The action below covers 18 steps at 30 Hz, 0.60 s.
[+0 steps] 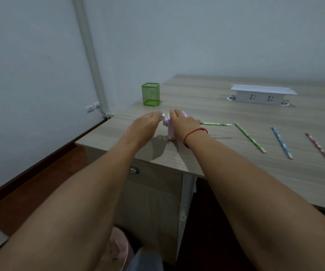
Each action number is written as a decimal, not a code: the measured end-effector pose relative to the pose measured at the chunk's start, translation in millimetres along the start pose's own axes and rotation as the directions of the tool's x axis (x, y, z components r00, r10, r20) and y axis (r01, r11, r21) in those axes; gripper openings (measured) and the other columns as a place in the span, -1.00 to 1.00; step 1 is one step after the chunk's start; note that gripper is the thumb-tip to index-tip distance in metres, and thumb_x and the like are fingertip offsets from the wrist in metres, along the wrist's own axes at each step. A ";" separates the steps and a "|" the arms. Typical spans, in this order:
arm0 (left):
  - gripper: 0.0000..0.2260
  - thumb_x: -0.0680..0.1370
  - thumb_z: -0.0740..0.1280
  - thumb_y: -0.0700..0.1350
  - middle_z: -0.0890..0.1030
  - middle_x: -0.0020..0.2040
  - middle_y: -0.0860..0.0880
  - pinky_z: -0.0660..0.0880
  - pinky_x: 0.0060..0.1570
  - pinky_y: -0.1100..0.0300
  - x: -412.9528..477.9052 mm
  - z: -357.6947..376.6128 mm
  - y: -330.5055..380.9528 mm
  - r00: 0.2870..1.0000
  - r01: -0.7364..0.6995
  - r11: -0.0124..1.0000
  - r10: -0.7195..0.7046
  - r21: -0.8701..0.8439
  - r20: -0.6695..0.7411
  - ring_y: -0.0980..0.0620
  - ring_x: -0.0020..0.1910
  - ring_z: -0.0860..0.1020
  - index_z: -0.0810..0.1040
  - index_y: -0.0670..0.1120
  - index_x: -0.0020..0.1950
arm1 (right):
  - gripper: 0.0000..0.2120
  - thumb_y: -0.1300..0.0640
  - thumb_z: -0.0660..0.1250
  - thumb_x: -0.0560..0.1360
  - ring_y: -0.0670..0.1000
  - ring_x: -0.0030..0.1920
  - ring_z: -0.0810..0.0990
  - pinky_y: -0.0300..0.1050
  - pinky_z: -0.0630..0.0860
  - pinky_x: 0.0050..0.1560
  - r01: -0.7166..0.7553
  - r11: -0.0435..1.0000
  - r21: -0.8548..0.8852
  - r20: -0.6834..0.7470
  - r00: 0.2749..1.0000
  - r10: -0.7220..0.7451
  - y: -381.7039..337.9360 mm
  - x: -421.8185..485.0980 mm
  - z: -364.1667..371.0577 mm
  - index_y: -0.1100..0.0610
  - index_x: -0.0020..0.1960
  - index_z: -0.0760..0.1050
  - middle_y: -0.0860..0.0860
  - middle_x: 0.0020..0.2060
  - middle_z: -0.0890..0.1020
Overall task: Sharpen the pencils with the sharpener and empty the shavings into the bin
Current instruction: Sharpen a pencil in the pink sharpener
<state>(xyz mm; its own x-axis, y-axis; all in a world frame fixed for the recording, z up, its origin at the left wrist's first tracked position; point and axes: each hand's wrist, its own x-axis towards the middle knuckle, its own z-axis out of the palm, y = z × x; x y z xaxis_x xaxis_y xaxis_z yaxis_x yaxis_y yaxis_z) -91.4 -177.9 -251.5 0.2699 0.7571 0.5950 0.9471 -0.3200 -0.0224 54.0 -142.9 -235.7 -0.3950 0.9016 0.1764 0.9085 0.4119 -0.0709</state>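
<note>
From my head camera, just left of the middle of the frame, my right hand (183, 122) lies curled over the top of the lilac sharpener (170, 132), pressing it onto the wooden desk (206, 153) near its left edge, while my left hand (148, 124) has its fingertips closed on the white crank handle (163, 118) on the sharpener's left side. A green patterned pencil (215, 124) sticks out level from the sharpener's right side, just past my right hand, so I judge I am in the middle of grinding this first one. To the right of centre three more pencils lie apart on the desk: a green one (250, 137), a blue one (281, 142) and a pink one (323, 151). A green mesh pot (150, 94) stands above my hands in the frame, and a white socket box (263, 93) sits in the upper right. I see no bin. Next I expect to turn the crank evenly while holding the body firm, so it does not slide, then draw the pencil out to the right
</note>
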 end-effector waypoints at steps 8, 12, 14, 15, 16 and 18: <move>-0.83 0.63 0.14 -0.21 0.62 0.04 -0.19 0.51 -0.12 0.03 -11.0 -2.6 1.8 0.997 0.016 0.999 -0.013 -0.033 0.077 -0.16 -0.05 0.59 0.46 -0.20 0.16 | -0.10 0.03 0.48 0.41 0.35 0.45 0.20 0.45 0.14 0.38 -0.018 1.000 0.015 0.041 0.999 0.017 -1.8 2.2 1.1 0.06 0.56 0.00 -0.03 0.57 0.00; -0.83 0.64 0.15 -0.17 0.62 0.02 -0.17 0.45 -0.16 0.20 -20.0 3.3 1.8 0.991 -0.007 0.999 0.012 -0.038 0.136 -0.08 -0.09 0.60 0.46 -0.19 0.15 | -0.11 0.09 0.47 0.43 0.35 0.47 0.17 0.45 0.10 0.39 -0.016 1.000 0.027 0.056 0.998 0.015 -2.1 1.2 -0.9 0.07 0.57 -0.02 -0.04 0.57 -0.04; -0.82 0.60 0.23 -0.18 0.62 0.08 -0.15 0.49 -0.08 0.21 -26.9 9.6 4.0 0.983 0.003 0.999 0.005 -0.044 0.184 -0.05 -0.03 0.61 0.46 -0.17 0.18 | -0.12 0.11 0.46 0.44 0.35 0.48 0.16 0.45 0.09 0.40 -0.012 1.000 0.028 0.048 0.999 0.010 -2.2 0.3 -1.6 0.07 0.57 -0.01 -0.04 0.58 -0.04; -0.80 0.58 0.27 -0.18 0.61 0.10 -0.14 0.50 -0.05 0.21 -28.7 11.6 4.7 0.978 0.022 0.999 -0.011 -0.047 0.208 -0.04 0.00 0.60 0.46 -0.16 0.19 | -0.14 0.12 0.45 0.45 0.35 0.48 0.16 0.45 0.08 0.40 -0.007 0.999 0.033 0.041 0.999 0.005 -2.2 0.3 -1.6 0.08 0.56 0.00 -0.03 0.58 -0.03; -0.80 0.56 0.29 -0.18 0.60 0.11 -0.13 0.49 -0.05 0.22 -28.3 12.9 4.8 0.973 0.037 0.998 -0.024 -0.050 0.228 -0.02 0.00 0.59 0.46 -0.15 0.18 | -0.17 0.12 0.44 0.46 0.35 0.48 0.16 0.46 0.08 0.39 -0.003 0.999 0.038 0.034 0.999 0.002 -1.9 0.4 -1.5 0.08 0.56 0.01 -0.02 0.57 -0.02; -0.85 0.56 0.28 -0.17 0.59 0.08 -0.12 0.43 -0.11 0.23 -24.8 13.9 4.8 0.966 0.064 0.997 -0.049 -0.051 0.256 0.00 -0.07 0.54 0.46 -0.14 0.12 | -0.22 0.11 0.43 0.47 0.35 0.47 0.19 0.46 0.08 0.39 0.007 0.999 0.050 0.029 1.000 -0.008 -0.8 1.5 -0.2 0.08 0.54 0.07 -0.01 0.56 0.03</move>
<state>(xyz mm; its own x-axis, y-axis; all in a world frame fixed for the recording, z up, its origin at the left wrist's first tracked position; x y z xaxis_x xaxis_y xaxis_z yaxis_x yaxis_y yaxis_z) -91.2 -190.2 -277.5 0.2589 0.8921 0.3702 0.9523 -0.2998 0.0565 52.7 -142.0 -235.2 -0.4060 0.9017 0.1487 0.8979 0.4239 -0.1187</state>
